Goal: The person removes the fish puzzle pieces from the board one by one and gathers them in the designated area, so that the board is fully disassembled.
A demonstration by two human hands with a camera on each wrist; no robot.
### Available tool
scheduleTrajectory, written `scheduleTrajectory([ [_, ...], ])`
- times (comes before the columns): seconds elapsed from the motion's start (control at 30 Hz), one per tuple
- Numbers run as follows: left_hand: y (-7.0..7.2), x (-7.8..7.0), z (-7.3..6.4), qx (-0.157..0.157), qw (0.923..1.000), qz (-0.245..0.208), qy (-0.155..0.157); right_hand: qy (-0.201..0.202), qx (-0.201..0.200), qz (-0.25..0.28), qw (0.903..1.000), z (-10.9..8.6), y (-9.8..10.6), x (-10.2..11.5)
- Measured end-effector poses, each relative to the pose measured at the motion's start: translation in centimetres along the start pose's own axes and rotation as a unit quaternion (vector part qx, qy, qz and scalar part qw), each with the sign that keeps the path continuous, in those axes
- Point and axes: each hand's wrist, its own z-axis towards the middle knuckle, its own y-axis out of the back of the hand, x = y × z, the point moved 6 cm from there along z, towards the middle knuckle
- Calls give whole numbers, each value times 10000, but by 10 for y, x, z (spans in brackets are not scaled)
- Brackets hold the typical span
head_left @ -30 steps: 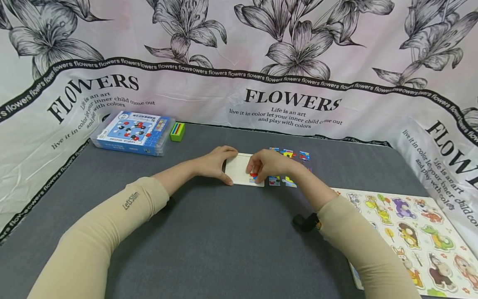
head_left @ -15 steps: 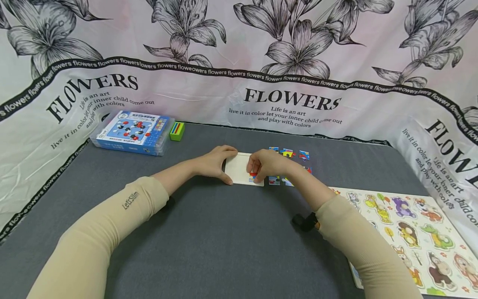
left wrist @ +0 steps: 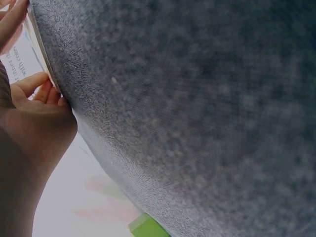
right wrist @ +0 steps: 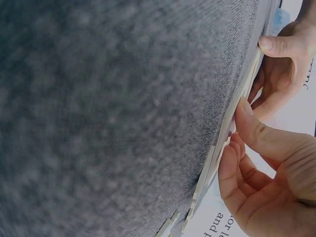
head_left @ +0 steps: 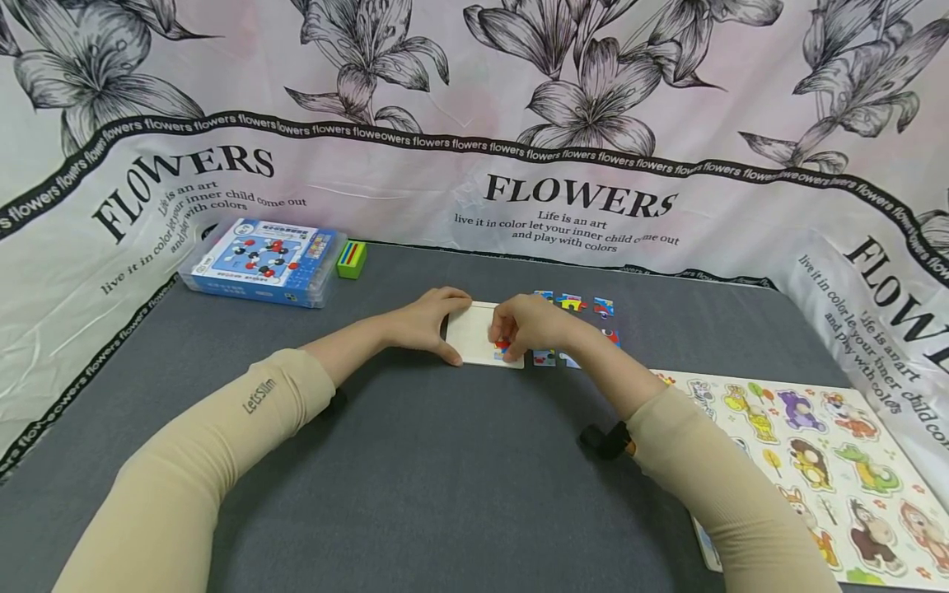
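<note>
A small whitish puzzle tray (head_left: pixel 470 333) lies flat on the grey cloth in the head view. My left hand (head_left: pixel 423 323) holds its left end, thumb at the near edge and fingers at the far edge. Over the tray's right part, my right hand (head_left: pixel 537 323) has curled fingers and pinches a colourful puzzle piece (head_left: pixel 500 349) down against the board; the fingers partly cover it. Several loose puzzle pieces (head_left: pixel 544 358) lie right of the tray, some hidden by the right forearm. In the right wrist view, the thumb (right wrist: pixel 259 131) presses at the tray's edge.
A clear case with a blue molecule-model label (head_left: pixel 259 262) sits at the back left, beside a small green box (head_left: pixel 352 260). At the right lies a large animal picture board (head_left: pixel 838 469), partly under the right sleeve. A flower-printed sheet (head_left: pixel 415 181) hangs behind the table.
Both hands stay in nearly the same place on the tray. The right forearm has shifted very slightly, covering more of the nearest loose piece.
</note>
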Motion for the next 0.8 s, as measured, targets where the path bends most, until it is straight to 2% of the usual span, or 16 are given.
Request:
scheduleTrajectory([
  [0.6, 0, 0, 0, -12, 10000, -10, -10, 135, -136, -188, 9996, 0, 4, 2],
  [0.8, 0, -2, 0, -8, 10000, -21, 16, 194, -51, 76, 9998, -3, 8, 2],
])
